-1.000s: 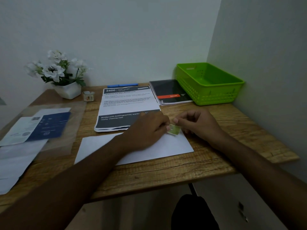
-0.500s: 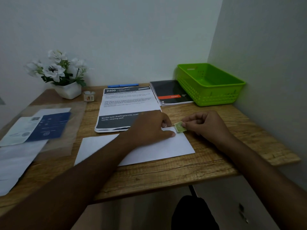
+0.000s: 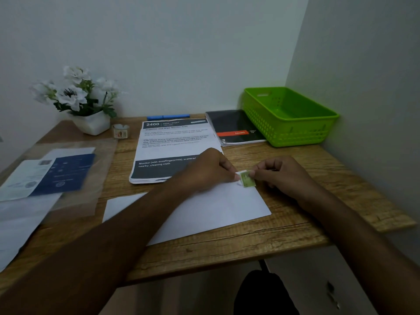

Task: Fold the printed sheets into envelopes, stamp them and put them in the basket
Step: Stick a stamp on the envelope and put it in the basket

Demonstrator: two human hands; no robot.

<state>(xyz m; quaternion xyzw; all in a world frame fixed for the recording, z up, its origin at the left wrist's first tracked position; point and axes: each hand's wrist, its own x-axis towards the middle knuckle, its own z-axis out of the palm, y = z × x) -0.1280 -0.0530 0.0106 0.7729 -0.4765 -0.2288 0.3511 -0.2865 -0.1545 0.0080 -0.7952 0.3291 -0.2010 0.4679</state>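
A white folded sheet lies flat near the desk's front edge. At its far right corner sits a small green stamp. My right hand pinches the stamp's right edge between thumb and forefinger. My left hand rests on the sheet's upper edge, its fingertip touching the stamp's left side. A stack of printed sheets lies behind my hands. The green basket stands at the back right corner, nothing visible inside.
A black notebook leans under the basket's left side. A blue pen, a small stamp roll and a white flower pot stand along the back wall. Papers and a blue leaflet cover the desk's left side.
The stamp has come down from just beyond the sheet's corner onto the corner itself. My left fingertip has moved against it.
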